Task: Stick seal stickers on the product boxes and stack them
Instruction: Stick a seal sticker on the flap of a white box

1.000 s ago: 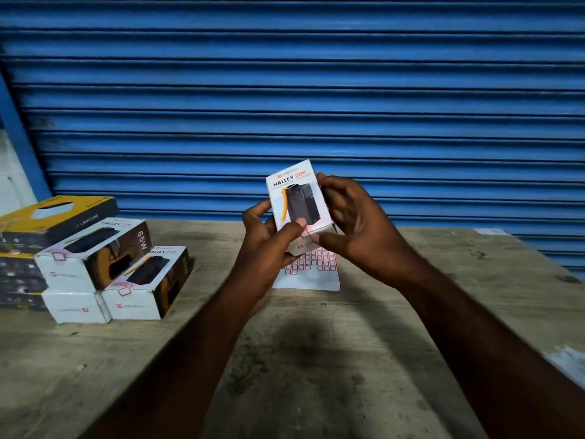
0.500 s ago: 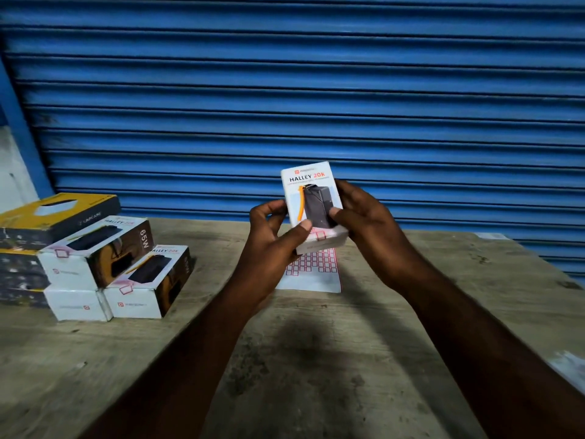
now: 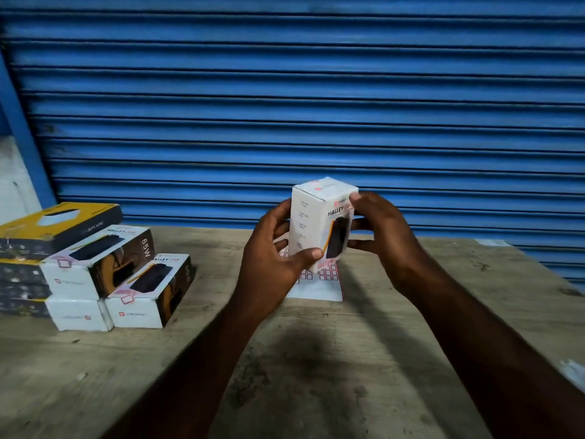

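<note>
Box [image 3: 311,217] held upright over the sticker sheet [image 3: 319,289]: I see my left grip [image 3: 272,261] curled round its lower side, right grip [image 3: 383,229] pinching its upper corner.

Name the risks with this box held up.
The white box is off the table, gripped near its corners by the left hand and right hand; it might slip. The sticker sheet lies below it, so a drop could crease it. The stacked boxes sit staggered; adding one may shift them.
</note>
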Demonstrator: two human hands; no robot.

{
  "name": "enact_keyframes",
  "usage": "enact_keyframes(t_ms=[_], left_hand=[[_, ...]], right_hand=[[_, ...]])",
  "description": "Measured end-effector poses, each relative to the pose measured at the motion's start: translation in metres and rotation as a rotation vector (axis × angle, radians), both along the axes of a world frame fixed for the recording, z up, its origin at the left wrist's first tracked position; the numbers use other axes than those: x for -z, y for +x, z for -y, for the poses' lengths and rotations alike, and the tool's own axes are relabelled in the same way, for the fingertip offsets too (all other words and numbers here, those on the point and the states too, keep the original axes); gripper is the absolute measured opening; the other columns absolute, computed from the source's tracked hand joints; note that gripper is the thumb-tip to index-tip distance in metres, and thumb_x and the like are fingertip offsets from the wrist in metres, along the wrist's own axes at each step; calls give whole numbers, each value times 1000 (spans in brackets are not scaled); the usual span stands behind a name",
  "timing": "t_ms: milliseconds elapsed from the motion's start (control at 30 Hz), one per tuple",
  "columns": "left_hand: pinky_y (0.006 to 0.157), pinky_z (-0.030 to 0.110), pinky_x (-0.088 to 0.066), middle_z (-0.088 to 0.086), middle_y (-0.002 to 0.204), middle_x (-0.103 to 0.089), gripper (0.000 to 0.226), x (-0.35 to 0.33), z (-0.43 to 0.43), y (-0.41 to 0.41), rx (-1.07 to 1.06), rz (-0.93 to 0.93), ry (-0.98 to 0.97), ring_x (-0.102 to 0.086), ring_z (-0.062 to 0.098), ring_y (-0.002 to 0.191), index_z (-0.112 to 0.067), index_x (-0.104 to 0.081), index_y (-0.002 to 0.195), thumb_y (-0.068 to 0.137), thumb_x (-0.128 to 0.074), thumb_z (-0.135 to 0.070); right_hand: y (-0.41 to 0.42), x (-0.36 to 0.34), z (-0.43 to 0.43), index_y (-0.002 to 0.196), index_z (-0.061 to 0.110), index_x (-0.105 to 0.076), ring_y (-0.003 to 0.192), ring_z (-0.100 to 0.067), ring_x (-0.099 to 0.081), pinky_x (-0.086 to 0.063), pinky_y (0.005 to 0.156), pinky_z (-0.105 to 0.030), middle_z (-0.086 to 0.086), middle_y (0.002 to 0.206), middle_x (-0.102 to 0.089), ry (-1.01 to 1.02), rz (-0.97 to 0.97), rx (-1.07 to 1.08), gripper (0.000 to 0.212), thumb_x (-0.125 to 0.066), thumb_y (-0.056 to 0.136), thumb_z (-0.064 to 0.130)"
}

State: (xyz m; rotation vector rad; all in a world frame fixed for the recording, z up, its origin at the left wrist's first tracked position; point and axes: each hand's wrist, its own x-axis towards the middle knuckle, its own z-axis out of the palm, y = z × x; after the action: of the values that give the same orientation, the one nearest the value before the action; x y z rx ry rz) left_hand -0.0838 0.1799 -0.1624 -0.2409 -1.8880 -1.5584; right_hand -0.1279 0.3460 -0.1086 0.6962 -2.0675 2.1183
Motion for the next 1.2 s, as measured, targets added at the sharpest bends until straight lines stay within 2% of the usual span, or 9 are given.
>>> enact_keyframes(t_ms=[100, 200, 300, 400, 533, 633, 867, 1000, 1200], left_hand=[[80, 10, -50, -14, 128, -59, 73, -3, -3, 3, -117, -66, -109, -56, -4, 113, -39, -51, 125, 67, -90, -14], [74, 20, -55, -14, 117, -65, 54, -8, -6, 7, -108, -125, -104, -63, 3, 101, -36, -59, 114, 73, -87, -15], [71, 28, -58, -9, 111, -69, 33, -9, -4, 10, -34, -150, -19, -67, 11, 96, -27, -62, 113, 85, -77, -21], [81, 35, -58, 0, 116, -67, 47, -10, 1, 10, 30, -165, 40, -67, 14, 101, -19, -57, 126, 84, -67, -38], [82, 19, -53, -7, 129, -62, 64, -15, 3, 12, 61, -118, 1, -60, 3, 113, -23, -51, 134, 76, -69, -44], [79, 18, -54, -18, 110, -72, 53, -15, 2, 13, 150, -67, 25, -67, 1, 104, -30, -54, 121, 74, -78, -30], [74, 22, -56, -9, 104, -74, 64, -13, 3, 11, 164, -39, 117, -71, 7, 97, -19, -49, 118, 65, -85, -25], [87, 27, -56, -6, 122, -66, 82, -11, 4, 8, -12, -105, 53, -65, 9, 112, -23, -49, 127, 58, -93, -30], [88, 43, -58, -5, 120, -67, 75, -8, 1, 8, -164, -199, 19, -67, 16, 109, -25, -54, 129, 64, -86, -43]], right_hand=[[5, -4, -4, 123, 29, -54, 100, -8, -66, -54, 80, -32, 8, 112, -67, 129, -33, -81, 48, -64, 83, 54], [8, -4, -3, 132, 25, -47, 100, -8, -70, -58, 83, -30, 3, 118, -67, 171, -98, -77, 73, -78, 69, 43], [8, -8, -9, 133, 19, -50, 101, -11, -70, -60, 82, -32, 0, 117, -69, 135, -94, -151, 72, -82, 68, 25], [9, -15, -19, 133, 17, -53, 111, -14, -67, -56, 87, -31, -3, 122, -69, 179, -126, -332, 69, -79, 69, 9], [12, -23, -27, 132, 23, -55, 122, -12, -60, -54, 90, -28, 4, 130, -66, 190, -132, -561, 68, -70, 71, -5], [7, -22, -29, 139, 8, -51, 129, -20, -56, -51, 100, -35, -4, 138, -61, 153, -106, -595, 64, -67, 79, -8], [3, -23, -28, 133, 10, -57, 118, -18, -64, -55, 93, -32, -5, 127, -68, 207, -135, -431, 55, -66, 81, -7], [3, -24, -16, 117, 20, -66, 102, -9, -69, -56, 92, -32, 7, 111, -71, 370, -399, -66, 42, -69, 84, -6], [25, -34, -10, 123, 27, -66, 125, -2, -53, -55, 95, -29, 12, 133, -58, 537, -616, 7, 50, -62, 83, -2]])
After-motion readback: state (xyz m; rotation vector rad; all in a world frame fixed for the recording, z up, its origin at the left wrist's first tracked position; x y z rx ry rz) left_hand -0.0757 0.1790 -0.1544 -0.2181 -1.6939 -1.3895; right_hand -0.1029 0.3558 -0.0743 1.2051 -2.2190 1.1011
